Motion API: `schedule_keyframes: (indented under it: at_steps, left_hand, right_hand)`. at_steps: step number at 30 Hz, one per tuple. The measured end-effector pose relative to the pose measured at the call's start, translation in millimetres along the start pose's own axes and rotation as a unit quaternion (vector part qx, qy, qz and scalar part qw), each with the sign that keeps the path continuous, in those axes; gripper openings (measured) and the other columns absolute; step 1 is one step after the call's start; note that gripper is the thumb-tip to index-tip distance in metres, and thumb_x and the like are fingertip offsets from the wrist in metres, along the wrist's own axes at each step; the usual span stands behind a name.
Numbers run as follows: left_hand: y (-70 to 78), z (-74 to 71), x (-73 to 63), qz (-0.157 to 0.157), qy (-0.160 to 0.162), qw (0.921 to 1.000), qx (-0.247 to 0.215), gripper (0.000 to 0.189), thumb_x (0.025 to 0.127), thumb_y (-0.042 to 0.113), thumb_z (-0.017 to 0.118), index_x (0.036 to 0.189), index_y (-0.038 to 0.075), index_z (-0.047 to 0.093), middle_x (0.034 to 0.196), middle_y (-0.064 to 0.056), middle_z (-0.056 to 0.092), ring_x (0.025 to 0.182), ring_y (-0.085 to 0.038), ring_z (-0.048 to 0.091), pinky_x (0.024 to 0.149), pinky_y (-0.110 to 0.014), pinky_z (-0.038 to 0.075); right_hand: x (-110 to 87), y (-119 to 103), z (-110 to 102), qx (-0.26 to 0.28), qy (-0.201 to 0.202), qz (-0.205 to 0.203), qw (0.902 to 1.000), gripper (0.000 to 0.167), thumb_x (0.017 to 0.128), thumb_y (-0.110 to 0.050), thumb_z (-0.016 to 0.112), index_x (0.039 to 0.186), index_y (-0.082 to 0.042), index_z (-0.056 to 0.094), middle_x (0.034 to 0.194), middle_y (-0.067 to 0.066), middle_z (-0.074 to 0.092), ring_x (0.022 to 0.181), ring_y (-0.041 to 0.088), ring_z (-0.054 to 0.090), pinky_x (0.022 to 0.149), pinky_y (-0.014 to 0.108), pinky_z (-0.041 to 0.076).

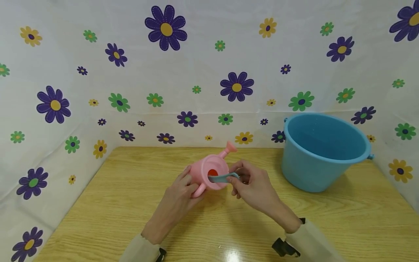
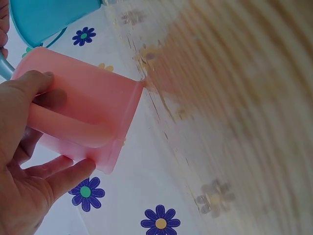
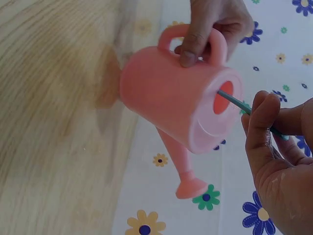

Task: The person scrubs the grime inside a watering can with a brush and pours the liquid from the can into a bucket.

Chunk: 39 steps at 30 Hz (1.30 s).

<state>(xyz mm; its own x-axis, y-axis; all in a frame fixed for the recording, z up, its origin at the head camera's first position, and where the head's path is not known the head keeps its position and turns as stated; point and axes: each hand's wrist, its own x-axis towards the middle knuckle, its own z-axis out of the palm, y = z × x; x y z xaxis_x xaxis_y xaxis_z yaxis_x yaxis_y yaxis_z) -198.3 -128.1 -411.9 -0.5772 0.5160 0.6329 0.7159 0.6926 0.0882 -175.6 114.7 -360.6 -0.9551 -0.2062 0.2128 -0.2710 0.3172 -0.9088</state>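
A pink toy watering can (image 1: 195, 172) with a sprinkler spout is tilted so its top opening faces me. Its handle (image 3: 220, 46) lies at my left hand (image 1: 179, 192), which grips the can there, with the thumb on its side. My right hand (image 1: 256, 187) pinches a slim blue-grey tool handle (image 1: 226, 178) with a curved end. The other end of that tool goes through the can's opening and is hidden, so its kind cannot be told. Orange-red shows inside the opening (image 3: 222, 100).
A large blue bucket (image 1: 314, 176) stands at the back right of the wooden table (image 1: 131, 203), beyond my right hand. White sheeting (image 1: 203, 65) printed with purple, green and yellow flowers hangs behind the table and along both sides.
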Motion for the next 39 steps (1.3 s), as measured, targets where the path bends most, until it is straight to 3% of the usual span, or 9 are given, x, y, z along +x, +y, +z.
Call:
schedule_keyframes:
  at_steps: [9, 14, 18, 24, 35, 39]
  left_hand:
    - [1.7, 2.8, -1.2, -0.010, -0.007, 0.9999, 0.011, 0.020, 0.078, 0.018, 0.089, 0.074, 0.008, 0.072, 0.083, -0.003, 0.067, 0.123, -0.035, 0.066, 0.115, -0.047, 0.047]
    - [2.4, 2.1, -0.4, -0.007, -0.018, 0.9997, 0.016, 0.020, 0.080, 0.019, 0.088, 0.075, 0.009, 0.072, 0.084, -0.003, 0.066, 0.124, -0.035, 0.066, 0.116, -0.048, 0.046]
    - [1.8, 2.7, 0.0, 0.010, -0.009, 0.9999, 0.007, 0.020, 0.081, 0.019, 0.088, 0.075, 0.010, 0.070, 0.088, -0.004, 0.069, 0.123, -0.034, 0.066, 0.118, -0.048, 0.044]
    - [3.8, 1.4, 1.0, 0.006, -0.023, 0.9995, 0.022, 0.021, 0.082, 0.020, 0.087, 0.073, 0.010, 0.071, 0.078, 0.000, 0.060, 0.119, -0.032, 0.067, 0.117, -0.048, 0.044]
    - [-1.1, 1.4, 1.1, 0.027, -0.014, 0.9992, 0.027, 0.030, 0.082, 0.019, 0.086, 0.066, 0.012, 0.062, 0.078, 0.000, 0.061, 0.125, -0.037, 0.064, 0.111, -0.047, 0.051]
    - [-2.4, 1.7, 1.9, 0.035, -0.012, 0.9990, 0.024, 0.028, 0.082, 0.019, 0.087, 0.067, 0.012, 0.065, 0.075, 0.001, 0.059, 0.116, -0.034, 0.069, 0.113, -0.050, 0.048]
  right_hand:
    - [-2.2, -1, -13, 0.018, -0.005, 0.022, 0.9996, 0.014, 0.097, -0.001, 0.066, 0.109, -0.008, 0.062, 0.087, 0.012, 0.071, 0.064, 0.035, 0.067, 0.055, 0.027, 0.060]
    - [0.3, 3, -6, 0.020, -0.004, 0.020, 0.9996, 0.014, 0.096, 0.000, 0.067, 0.107, -0.008, 0.063, 0.087, 0.014, 0.071, 0.062, 0.030, 0.066, 0.054, 0.026, 0.060]
    - [3.3, 6, 3, 0.015, -0.011, 0.013, 0.9998, 0.015, 0.095, 0.000, 0.067, 0.107, -0.009, 0.063, 0.086, 0.016, 0.071, 0.059, 0.025, 0.065, 0.054, 0.025, 0.059]
    - [5.4, 7, 12, 0.004, -0.020, -0.017, 0.9996, 0.014, 0.095, -0.001, 0.068, 0.104, -0.010, 0.062, 0.081, 0.014, 0.070, 0.056, 0.018, 0.061, 0.050, 0.025, 0.057]
    - [4.9, 5, 13, 0.003, -0.026, -0.017, 0.9995, 0.014, 0.095, -0.002, 0.068, 0.106, -0.008, 0.061, 0.082, 0.014, 0.070, 0.058, 0.019, 0.063, 0.053, 0.026, 0.059]
    - [1.1, 4, 8, 0.005, -0.018, 0.002, 0.9998, 0.016, 0.095, -0.002, 0.068, 0.108, -0.009, 0.062, 0.090, 0.015, 0.072, 0.060, 0.023, 0.065, 0.054, 0.025, 0.059]
